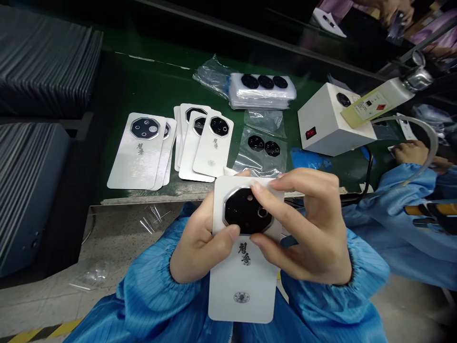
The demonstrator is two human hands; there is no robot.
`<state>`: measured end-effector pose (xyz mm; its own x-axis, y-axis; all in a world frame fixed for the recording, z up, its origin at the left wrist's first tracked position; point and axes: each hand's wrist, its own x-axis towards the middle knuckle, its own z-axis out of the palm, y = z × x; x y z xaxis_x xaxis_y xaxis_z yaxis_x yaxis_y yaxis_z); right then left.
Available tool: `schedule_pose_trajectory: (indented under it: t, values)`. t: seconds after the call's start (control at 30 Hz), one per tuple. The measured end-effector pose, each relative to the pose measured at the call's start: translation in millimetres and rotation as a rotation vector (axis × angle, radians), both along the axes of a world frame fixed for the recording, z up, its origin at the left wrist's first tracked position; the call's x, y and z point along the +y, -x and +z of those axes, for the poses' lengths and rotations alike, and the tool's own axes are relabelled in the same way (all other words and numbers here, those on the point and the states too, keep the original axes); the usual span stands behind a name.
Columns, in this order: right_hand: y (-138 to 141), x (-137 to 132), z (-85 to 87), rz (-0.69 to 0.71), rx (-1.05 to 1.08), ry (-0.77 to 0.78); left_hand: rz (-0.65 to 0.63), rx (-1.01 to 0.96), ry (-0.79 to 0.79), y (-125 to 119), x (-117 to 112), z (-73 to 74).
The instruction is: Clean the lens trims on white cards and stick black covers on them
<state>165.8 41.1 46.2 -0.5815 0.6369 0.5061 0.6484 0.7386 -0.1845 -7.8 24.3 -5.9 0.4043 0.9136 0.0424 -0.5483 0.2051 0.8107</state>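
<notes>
Panel (243, 281), white, at six o'clock in view, held two-handed; black disc (238, 210) at its twelve-o'clock end. Left hand (200, 244) clamped on panel's nine-o'clock edge, thumb at disc's seven, other fingers mostly hidden behind. Right hand (310, 231) clamped across disc, index at twelve, thumb at six. From panel: fanned panels (204, 167) at eleven, paired discs (256, 143) at twelve.

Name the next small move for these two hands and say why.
Probably press the black lens cover evenly against the white panel: the left hand and right hand both touch the cover's edge, and whether it sits flush cannot be told.
</notes>
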Motion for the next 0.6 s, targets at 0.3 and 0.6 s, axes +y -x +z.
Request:
schedule_pose_trajectory:
  t: [0.3, 0.6]
  values:
    - [-1.4, 5.8, -9.2, 0.020, 0.677, 0.606, 0.100, 0.229, -0.163, 1.7, -1.6, -4.3]
    - [5.0, 4.8, -6.0, 0.049, 0.674, 0.656, 0.092, 0.346, -0.362, 2.5, 0.9, -5.8]
